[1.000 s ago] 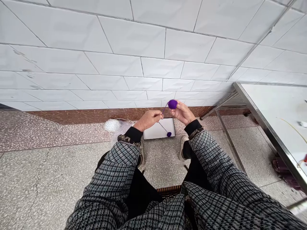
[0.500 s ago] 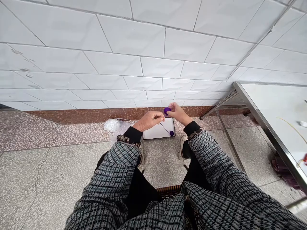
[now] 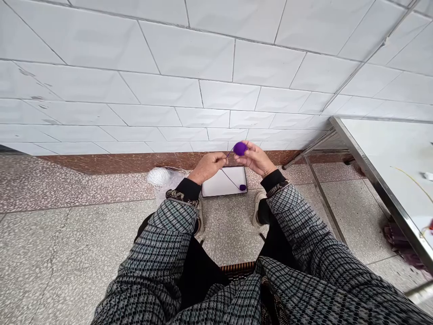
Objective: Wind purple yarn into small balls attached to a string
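A purple ball of yarn (image 3: 240, 148) is held in the fingers of my right hand (image 3: 256, 159). My left hand (image 3: 209, 166), to its left, pinches the purple yarn strand (image 3: 230, 153) that leads to this ball. From the left hand the strand slants down to a smaller purple ball of yarn (image 3: 242, 187). That one lies in the lower right corner of a shallow white box (image 3: 219, 187) with a dark rim, on the floor below my hands.
White yarn (image 3: 158, 176) in a clear plastic bag (image 3: 168, 185) lies on the floor left of the box. A tiled wall (image 3: 216, 95) rises in front. On the right stands a metal-edged table (image 3: 389, 153), with purplish cloth (image 3: 402, 243) beneath. My shoes (image 3: 258, 210) flank the box.
My right hand has turned and raised the larger ball slightly, so more of it shows. My left hand has shifted a little left, and a short strand now stretches between the hands.
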A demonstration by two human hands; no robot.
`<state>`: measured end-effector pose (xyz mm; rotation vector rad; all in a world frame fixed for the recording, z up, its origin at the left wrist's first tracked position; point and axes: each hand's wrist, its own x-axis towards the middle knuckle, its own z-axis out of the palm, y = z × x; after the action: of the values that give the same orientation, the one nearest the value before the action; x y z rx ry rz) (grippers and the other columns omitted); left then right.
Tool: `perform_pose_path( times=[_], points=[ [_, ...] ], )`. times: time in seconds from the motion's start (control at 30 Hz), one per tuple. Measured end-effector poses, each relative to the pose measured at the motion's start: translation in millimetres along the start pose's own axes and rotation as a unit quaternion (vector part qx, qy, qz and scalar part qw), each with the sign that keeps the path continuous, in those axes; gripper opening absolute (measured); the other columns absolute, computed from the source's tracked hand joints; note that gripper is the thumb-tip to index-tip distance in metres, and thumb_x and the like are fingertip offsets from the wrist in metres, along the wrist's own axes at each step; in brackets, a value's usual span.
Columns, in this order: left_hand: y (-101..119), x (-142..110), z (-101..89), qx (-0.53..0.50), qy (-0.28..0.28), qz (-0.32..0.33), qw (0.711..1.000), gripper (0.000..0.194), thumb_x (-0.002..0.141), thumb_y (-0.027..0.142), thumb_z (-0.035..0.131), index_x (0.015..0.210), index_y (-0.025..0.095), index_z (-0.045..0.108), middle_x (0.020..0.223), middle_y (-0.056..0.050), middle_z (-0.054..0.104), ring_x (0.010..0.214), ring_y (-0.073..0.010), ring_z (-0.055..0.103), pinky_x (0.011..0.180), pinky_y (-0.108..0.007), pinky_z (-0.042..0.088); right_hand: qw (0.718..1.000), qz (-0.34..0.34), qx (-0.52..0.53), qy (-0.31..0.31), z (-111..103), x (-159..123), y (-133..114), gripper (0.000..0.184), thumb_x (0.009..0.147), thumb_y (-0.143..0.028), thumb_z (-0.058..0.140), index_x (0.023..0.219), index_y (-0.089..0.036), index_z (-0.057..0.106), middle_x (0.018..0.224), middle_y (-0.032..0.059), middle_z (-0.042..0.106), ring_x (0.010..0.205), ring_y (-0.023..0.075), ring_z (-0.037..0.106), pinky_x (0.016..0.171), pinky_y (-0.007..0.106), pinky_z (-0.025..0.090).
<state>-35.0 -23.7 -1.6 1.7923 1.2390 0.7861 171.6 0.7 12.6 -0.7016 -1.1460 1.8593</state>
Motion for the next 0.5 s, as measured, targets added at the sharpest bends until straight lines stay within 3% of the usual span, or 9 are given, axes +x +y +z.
perform_pose_path(
  times=[0.13, 0.2, 0.27, 0.33, 0.4, 0.5],
  points=[
    [8, -3, 5.6, -0.008, -0.124, 0.024, 0.992, 0.022, 0.083, 0.033, 0.051, 0.077, 0.016, 0.064, 0.070, 0.000, 0.062, 0.065, -0.0135, 0.057, 0.067, -0.026, 0.046, 0.987, -0.058, 0.016, 0.151, -11, 9, 3, 0.044, 0.070, -0.032, 0.083, 0.097, -0.021, 0.051, 0.089, 0.0004, 0.068, 0.078, 0.0113, 0.069, 0.072, 0.024, 0.058],
    [13, -5, 5.1, -0.020, -0.169, 0.039, 0.985, 0.021, 0.083, 0.032, 0.052, 0.078, 0.016, 0.065, 0.071, -0.001, 0.063, 0.064, -0.0129, 0.058, 0.067, -0.025, 0.046, 0.980, -0.025, -0.052, 0.193, -15, 13, 8, 0.038, 0.073, -0.027, 0.080, 0.092, -0.021, 0.048, 0.082, -0.0006, 0.066, 0.068, 0.0103, 0.066, 0.062, 0.022, 0.055],
    [17, -7, 2.1, -0.045, -0.174, 0.047, 0.983, 0.022, 0.084, 0.033, 0.053, 0.079, 0.016, 0.066, 0.071, -0.001, 0.063, 0.064, -0.0124, 0.057, 0.066, -0.025, 0.046, 0.967, 0.023, -0.161, 0.198, -16, 13, 13, 0.032, 0.074, -0.019, 0.075, 0.091, -0.020, 0.047, 0.074, -0.0031, 0.062, 0.058, 0.0085, 0.059, 0.053, 0.020, 0.049],
    [17, -8, -2.4, -0.065, -0.133, 0.046, 0.988, 0.022, 0.084, 0.034, 0.054, 0.079, 0.015, 0.065, 0.070, -0.002, 0.063, 0.063, -0.0123, 0.056, 0.065, -0.025, 0.046, 0.951, 0.068, -0.267, 0.139, -13, 10, 15, 0.028, 0.072, -0.011, 0.071, 0.090, -0.019, 0.050, 0.070, -0.0053, 0.059, 0.054, 0.0067, 0.053, 0.049, 0.018, 0.044],
    [15, -8, -6.8, -0.069, -0.072, 0.040, 0.994, 0.023, 0.083, 0.035, 0.054, 0.079, 0.014, 0.064, 0.067, -0.001, 0.060, 0.063, -0.0125, 0.055, 0.065, -0.025, 0.045, 0.943, 0.109, -0.313, 0.017, -9, 4, 15, 0.028, 0.069, -0.007, 0.069, 0.090, -0.017, 0.054, 0.075, -0.0048, 0.060, 0.057, 0.0063, 0.054, 0.051, 0.018, 0.044],
    [7, -7, -10.6, -0.052, 0.014, 0.003, 0.999, 0.024, 0.083, 0.036, 0.053, 0.078, 0.015, 0.063, 0.062, 0.001, 0.055, 0.060, -0.0129, 0.051, 0.063, -0.025, 0.042, 0.947, 0.146, -0.238, -0.158, -4, -3, 9, 0.033, 0.067, -0.010, 0.073, 0.096, -0.017, 0.057, 0.085, -0.0017, 0.064, 0.064, 0.0078, 0.059, 0.059, 0.021, 0.051]
  ],
)
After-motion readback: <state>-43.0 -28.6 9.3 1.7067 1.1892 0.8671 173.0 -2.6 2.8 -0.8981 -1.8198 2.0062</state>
